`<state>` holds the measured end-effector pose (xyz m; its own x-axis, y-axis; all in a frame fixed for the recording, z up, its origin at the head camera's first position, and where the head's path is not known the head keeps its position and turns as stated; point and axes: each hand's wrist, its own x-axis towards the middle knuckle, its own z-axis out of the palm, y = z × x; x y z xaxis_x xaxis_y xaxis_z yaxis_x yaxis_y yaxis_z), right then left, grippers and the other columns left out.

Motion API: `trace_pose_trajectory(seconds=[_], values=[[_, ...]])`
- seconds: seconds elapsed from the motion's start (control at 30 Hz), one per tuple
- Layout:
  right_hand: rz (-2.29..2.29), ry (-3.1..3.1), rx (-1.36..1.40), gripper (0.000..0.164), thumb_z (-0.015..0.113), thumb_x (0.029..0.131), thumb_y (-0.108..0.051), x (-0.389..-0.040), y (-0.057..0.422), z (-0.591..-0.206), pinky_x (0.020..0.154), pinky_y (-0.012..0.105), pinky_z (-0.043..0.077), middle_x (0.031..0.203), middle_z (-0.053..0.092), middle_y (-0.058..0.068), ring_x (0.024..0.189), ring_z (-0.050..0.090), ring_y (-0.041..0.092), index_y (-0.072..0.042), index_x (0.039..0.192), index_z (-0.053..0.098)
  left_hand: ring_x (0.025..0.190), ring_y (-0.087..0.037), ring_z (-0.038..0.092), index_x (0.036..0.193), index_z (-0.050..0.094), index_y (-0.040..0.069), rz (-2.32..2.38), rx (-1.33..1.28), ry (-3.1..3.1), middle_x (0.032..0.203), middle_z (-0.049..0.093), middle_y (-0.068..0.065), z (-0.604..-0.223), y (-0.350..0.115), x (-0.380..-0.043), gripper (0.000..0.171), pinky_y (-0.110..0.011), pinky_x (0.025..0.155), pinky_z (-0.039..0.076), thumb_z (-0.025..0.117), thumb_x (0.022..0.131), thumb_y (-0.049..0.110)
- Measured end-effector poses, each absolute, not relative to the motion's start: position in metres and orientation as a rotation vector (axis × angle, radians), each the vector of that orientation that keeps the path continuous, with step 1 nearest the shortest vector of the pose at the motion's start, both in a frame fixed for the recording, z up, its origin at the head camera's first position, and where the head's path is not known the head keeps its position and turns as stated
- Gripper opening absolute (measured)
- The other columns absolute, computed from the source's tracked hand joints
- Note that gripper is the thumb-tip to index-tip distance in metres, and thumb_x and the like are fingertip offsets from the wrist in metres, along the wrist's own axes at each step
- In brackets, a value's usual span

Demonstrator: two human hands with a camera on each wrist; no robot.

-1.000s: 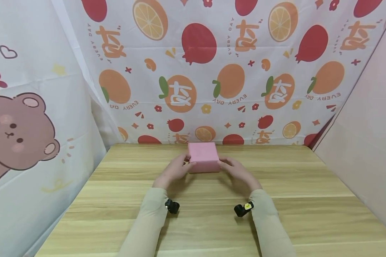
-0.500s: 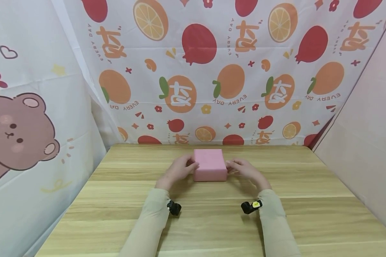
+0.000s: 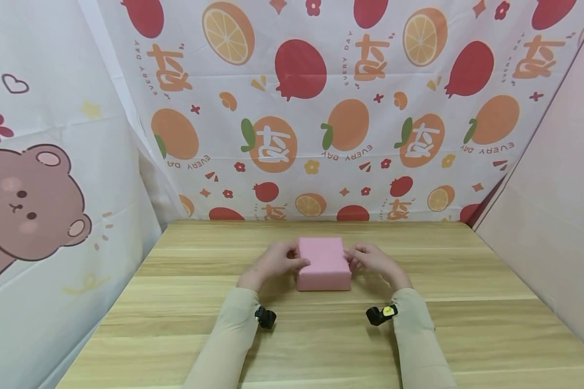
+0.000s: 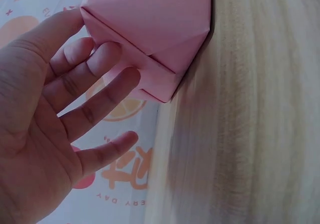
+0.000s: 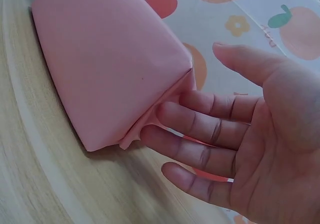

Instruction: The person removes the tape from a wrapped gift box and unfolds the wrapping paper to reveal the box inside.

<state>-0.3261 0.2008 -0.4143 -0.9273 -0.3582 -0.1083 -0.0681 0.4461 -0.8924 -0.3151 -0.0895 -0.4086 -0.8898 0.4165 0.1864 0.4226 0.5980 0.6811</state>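
Note:
A box wrapped in pink paper (image 3: 323, 259) rests on the wooden table, in front of both hands. My left hand (image 3: 279, 259) is at its left end; in the left wrist view the thumb reaches the upper corner of the pink box (image 4: 155, 13), and extended fingertips touch the folded paper end. At the opposite end is my right hand (image 3: 372, 259). The right wrist view has its fingertips against a loose folded flap (image 5: 160, 103), with the thumb raised away from the box. The far side of the box is hidden in the head view.
The light wooden tabletop (image 3: 321, 346) spreads around the box. Behind it hangs a white cloth with printed fruit (image 3: 311, 129). A bear-print cloth (image 3: 29, 205) hangs at the left and a pale panel (image 3: 555, 183) stands at the right. Each wrist carries a small black camera (image 3: 265, 317).
The pink box has moved toward me and slightly right, away from the back cloth. Both hands have shifted along with it; the right hand briefly stood farther out at its end.

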Motion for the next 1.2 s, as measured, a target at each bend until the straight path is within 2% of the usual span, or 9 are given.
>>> trace_pose_trajectory(seconds=[0.13, 0.27, 0.53, 0.8, 0.9, 1.03, 1.2], values=[[-1.464, 2.422, -0.389, 0.035, 0.052, 0.100, -0.036, -0.327, 0.202, -0.417, 0.077, 0.036, 0.056, 0.081, 0.065, 0.005, 0.076, 0.064, 0.015, -0.002, 0.096, 0.063, 0.068, -0.009, 0.051, 0.071, 0.058, 0.017, -1.196, -0.732, -2.808, 0.068, 0.057, 0.006, -0.409, -0.089, -0.315, 0.029, -0.024, 0.061, 0.042, 0.074, 0.086, 0.036], [-1.486, 2.419, -0.367, 0.034, 0.055, 0.099, -0.035, -0.330, 0.201, -0.419, 0.074, 0.033, 0.054, 0.081, 0.064, 0.006, 0.075, 0.062, 0.015, -0.001, 0.095, 0.062, 0.073, -0.010, 0.052, 0.074, 0.061, 0.019, -1.184, -0.659, -2.804, 0.072, 0.058, 0.006, -0.410, -0.090, -0.316, 0.024, -0.026, 0.067, 0.043, 0.072, 0.087, 0.035], [-1.497, 2.481, -0.302, 0.033, 0.057, 0.098, -0.035, -0.333, 0.198, -0.425, 0.075, 0.032, 0.054, 0.088, 0.066, 0.004, 0.084, 0.064, 0.020, -0.003, 0.106, 0.063, 0.081, -0.011, 0.058, 0.090, 0.067, 0.020, -1.092, -0.558, -2.805, 0.084, 0.065, 0.005, -0.410, -0.091, -0.317, 0.016, -0.030, 0.077, 0.050, 0.069, 0.089, 0.036], [-1.438, 2.514, -0.293, 0.040, 0.054, 0.099, -0.038, -0.334, 0.195, -0.427, 0.079, 0.033, 0.054, 0.098, 0.066, 0.009, 0.087, 0.064, 0.017, -0.003, 0.118, 0.059, 0.102, -0.021, 0.064, 0.118, 0.064, 0.018, -1.058, -0.486, -2.882, 0.117, 0.066, -0.009, -0.413, -0.091, -0.316, 0.038, -0.041, 0.091, 0.052, 0.062, 0.093, 0.046], [-1.419, 2.530, -0.306, 0.043, 0.052, 0.100, -0.038, -0.334, 0.194, -0.427, 0.080, 0.033, 0.055, 0.102, 0.066, 0.010, 0.088, 0.064, 0.014, -0.002, 0.122, 0.057, 0.109, -0.024, 0.063, 0.127, 0.061, 0.016, -1.050, -0.492, -2.904, 0.123, 0.064, -0.011, -0.414, -0.091, -0.317, 0.046, -0.044, 0.095, 0.051, 0.059, 0.094, 0.047], [-1.411, 2.526, -0.307, 0.044, 0.050, 0.101, -0.036, -0.334, 0.192, -0.426, 0.083, 0.039, 0.054, 0.106, 0.064, 0.012, 0.090, 0.062, 0.014, 0.000, 0.126, 0.055, 0.113, -0.025, 0.061, 0.133, 0.059, 0.011, -1.026, -0.511, -2.928, 0.123, 0.065, -0.012, -0.414, -0.091, -0.317, 0.052, -0.045, 0.098, 0.049, 0.056, 0.096, 0.048], [-1.400, 2.505, -0.296, 0.044, 0.048, 0.103, -0.032, -0.335, 0.190, -0.425, 0.088, 0.047, 0.053, 0.109, 0.064, 0.015, 0.091, 0.062, 0.017, 0.003, 0.129, 0.052, 0.098, -0.018, 0.062, 0.124, 0.065, 0.012, -0.996, -0.536, -2.949, 0.108, 0.069, -0.005, -0.416, -0.091, -0.319, 0.045, -0.040, 0.090, 0.051, 0.052, 0.098, 0.046]])
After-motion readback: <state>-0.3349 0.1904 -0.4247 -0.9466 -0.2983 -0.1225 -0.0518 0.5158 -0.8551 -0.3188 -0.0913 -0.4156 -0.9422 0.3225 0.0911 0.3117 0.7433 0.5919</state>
